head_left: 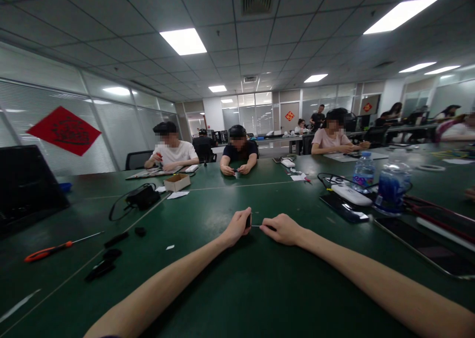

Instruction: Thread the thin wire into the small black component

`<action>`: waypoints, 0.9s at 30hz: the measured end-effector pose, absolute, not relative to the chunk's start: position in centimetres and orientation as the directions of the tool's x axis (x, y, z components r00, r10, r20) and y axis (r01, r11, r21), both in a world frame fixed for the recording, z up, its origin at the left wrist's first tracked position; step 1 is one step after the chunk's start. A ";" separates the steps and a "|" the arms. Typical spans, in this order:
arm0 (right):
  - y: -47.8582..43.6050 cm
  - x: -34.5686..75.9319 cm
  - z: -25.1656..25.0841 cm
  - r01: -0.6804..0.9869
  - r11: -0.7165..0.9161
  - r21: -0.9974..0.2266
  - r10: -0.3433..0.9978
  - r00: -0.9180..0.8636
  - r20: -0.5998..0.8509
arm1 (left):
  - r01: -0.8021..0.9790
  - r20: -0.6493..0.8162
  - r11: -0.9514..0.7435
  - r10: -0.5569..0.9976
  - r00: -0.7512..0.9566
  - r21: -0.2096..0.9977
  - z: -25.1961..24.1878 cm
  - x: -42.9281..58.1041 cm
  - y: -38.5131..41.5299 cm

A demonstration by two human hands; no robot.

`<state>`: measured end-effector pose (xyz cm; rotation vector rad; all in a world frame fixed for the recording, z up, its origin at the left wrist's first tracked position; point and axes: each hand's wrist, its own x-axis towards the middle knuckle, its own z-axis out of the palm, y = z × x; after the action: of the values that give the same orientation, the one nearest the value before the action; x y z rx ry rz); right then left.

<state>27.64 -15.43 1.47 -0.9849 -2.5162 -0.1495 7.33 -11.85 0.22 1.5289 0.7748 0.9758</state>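
Note:
Near the middle of the green table (208, 273), my left hand (237, 227) is closed around a small black object (248, 221). Just to its right, my right hand (281, 229) is closed on a thin tool whose dark handle is mostly hidden by the fingers. The tool's narrow metal shaft (256, 225) points left and reaches the black object. Whether the tip touches it or enters it is too small to tell. Both forearms come in from the bottom corners.
An orange screwdriver (50, 251), black pieces (104, 265) and a black pouch (143, 197) lie left. A small box (177, 182) stands beyond. Phones (426, 246), a white device (347, 194) and bottles (391, 187) are at right. Several people sit around the table.

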 end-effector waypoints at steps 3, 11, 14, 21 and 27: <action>-15.4 27.6 1.4 0.668 0.742 -0.049 0.617 -0.653 0.439 | -0.046 0.190 -0.190 0.874 0.446 0.981 0.1 7.4 -11.9; -15.5 27.7 1.5 0.681 0.731 -0.039 0.627 -0.648 0.432 | -0.015 0.187 -0.203 0.865 0.465 0.979 0.2 7.4 -11.8; -15.5 27.7 1.4 0.684 0.729 -0.019 0.624 -0.654 0.427 | -0.011 0.190 -0.210 0.861 0.472 0.978 0.0 7.3 -11.6; -15.4 27.6 1.3 0.683 0.730 -0.005 0.619 -0.658 0.429 | -0.029 0.218 -0.233 0.851 0.478 0.972 -0.3 7.2 -11.4; -15.4 27.7 1.4 0.667 0.745 -0.020 0.611 -0.670 0.421 | -0.006 0.190 -0.215 0.853 0.485 0.977 0.0 7.2 -11.6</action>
<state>27.66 -15.42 1.39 -0.9776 -2.5402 -0.1893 7.23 -11.59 -0.01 1.5935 0.7507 0.9428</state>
